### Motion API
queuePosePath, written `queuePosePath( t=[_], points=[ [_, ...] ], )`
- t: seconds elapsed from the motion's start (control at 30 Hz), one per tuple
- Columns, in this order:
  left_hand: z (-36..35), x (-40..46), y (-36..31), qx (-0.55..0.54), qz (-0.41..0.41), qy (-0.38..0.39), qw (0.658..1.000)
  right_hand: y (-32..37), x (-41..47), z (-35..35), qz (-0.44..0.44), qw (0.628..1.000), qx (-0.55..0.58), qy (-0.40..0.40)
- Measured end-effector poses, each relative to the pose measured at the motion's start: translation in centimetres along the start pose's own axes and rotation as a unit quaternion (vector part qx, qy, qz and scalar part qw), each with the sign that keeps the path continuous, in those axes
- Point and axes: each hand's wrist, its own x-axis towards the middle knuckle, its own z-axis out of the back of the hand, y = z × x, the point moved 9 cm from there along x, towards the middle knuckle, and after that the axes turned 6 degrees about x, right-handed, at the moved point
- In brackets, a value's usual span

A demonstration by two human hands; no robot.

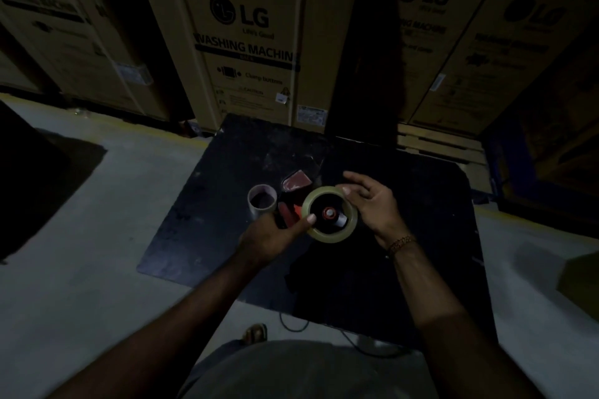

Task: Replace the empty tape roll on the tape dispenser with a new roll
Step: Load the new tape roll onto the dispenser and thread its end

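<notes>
A red and black tape dispenser (293, 194) lies on its side on a black table (227, 172). A full roll of clear tape (348, 223) sits around the dispenser's hub, whose red centre shows in the roll's middle. My left hand (275, 233) grips the dispenser from the left, thumb pressed on the roll's inner edge. My right hand (372, 201) has its fingers spread, with fingertips touching the roll's upper right rim. An empty cardboard tape core (262, 199) stands on the table just left of the dispenser.
Tall cardboard washing machine boxes (249, 39) stand in a row behind the table. A wooden pallet (437, 146) lies at the right back. Pale concrete floor (97, 236) surrounds the table. A cable (291, 325) hangs below the table's near edge. The scene is dim.
</notes>
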Motion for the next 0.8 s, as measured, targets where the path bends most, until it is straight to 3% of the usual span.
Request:
queuePosePath(
  t=[0.47,0.8],
  points=[
    [0.1,-0.2,-1.2,0.029,-0.03,0.038,0.998,0.4,-0.7,-0.4,0.002,1.0,0.015,-0.027],
    [1.3,0.2,-1.9,0.096,-0.064,0.069,0.991,0.7,-0.4,-0.9,-0.009,0.999,-0.011,0.028]
  ],
)
